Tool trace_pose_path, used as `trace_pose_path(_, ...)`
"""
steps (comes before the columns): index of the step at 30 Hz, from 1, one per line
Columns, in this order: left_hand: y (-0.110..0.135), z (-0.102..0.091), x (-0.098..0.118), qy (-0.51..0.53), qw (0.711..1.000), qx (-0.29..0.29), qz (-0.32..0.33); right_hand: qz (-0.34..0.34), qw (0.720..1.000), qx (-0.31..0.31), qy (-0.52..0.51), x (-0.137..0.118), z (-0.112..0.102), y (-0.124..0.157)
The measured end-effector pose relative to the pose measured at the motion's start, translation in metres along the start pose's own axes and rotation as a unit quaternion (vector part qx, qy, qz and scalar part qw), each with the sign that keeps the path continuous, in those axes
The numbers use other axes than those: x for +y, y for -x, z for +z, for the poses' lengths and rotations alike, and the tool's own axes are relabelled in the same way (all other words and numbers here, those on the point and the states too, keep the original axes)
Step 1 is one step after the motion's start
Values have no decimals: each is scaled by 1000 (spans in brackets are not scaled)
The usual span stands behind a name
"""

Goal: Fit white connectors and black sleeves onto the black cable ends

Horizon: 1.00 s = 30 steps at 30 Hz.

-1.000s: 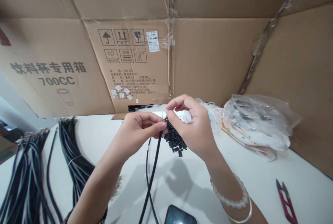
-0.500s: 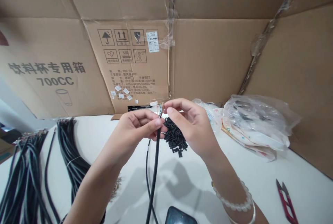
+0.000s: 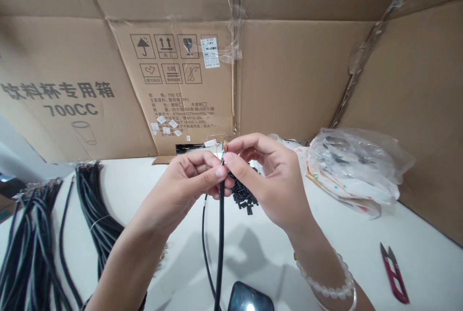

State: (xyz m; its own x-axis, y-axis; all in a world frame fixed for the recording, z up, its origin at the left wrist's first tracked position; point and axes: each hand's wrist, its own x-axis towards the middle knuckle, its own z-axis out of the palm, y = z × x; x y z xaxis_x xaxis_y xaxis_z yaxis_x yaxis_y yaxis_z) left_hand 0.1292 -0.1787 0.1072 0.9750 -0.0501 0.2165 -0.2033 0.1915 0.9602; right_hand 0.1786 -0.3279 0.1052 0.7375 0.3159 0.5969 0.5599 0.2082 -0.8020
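My left hand [image 3: 183, 181] and my right hand [image 3: 265, 178] pinch a black cable [image 3: 220, 234] together just below its stripped end. Thin coloured wires [image 3: 224, 148] fan out above my fingertips. The cable drops straight down from my hands toward the white table [image 3: 173, 176]. Right behind my right fingers lies a small heap of short black tubes [image 3: 241, 196], partly hidden by that hand. A beaded bracelet [image 3: 323, 284] and a thin metal bangle circle my right wrist.
Bundles of black cables [image 3: 97, 214] lie at the table's left. A black phone [image 3: 249, 297] sits at the near edge, and red-handled snips [image 3: 393, 275] lie at the right. A crumpled plastic bag [image 3: 356, 166] rests against the cardboard box wall [image 3: 289, 74] behind.
My hands have drawn closer together over the tubes and now hide more of the heap. The cable hangs more upright than before, and its coloured wire ends show more plainly above my fingers.
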Motion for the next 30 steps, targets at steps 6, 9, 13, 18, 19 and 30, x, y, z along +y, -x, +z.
trace_pose_path(6,3,3,-1,-25,999,12,25,23,999,-10,-43,1,0,0)
trace_pose_path(9,4,5,0,-28,999,12,27,51,994,-31,-95,1,-1,0)
trace_pose_path(13,6,7,1,-24,999,5,22,85,974,-70,-196,0,-1,-2)
trace_pose_path(18,4,6,1,13,1000,-11,0,115,944,-106,-291,-3,-1,-3)
trace_pose_path(19,4,6,1,22,1000,-13,-5,120,938,-108,-306,-3,-1,-3)
trace_pose_path(30,1,8,-5,72,997,3,-28,52,981,-2,-189,-16,-4,7)
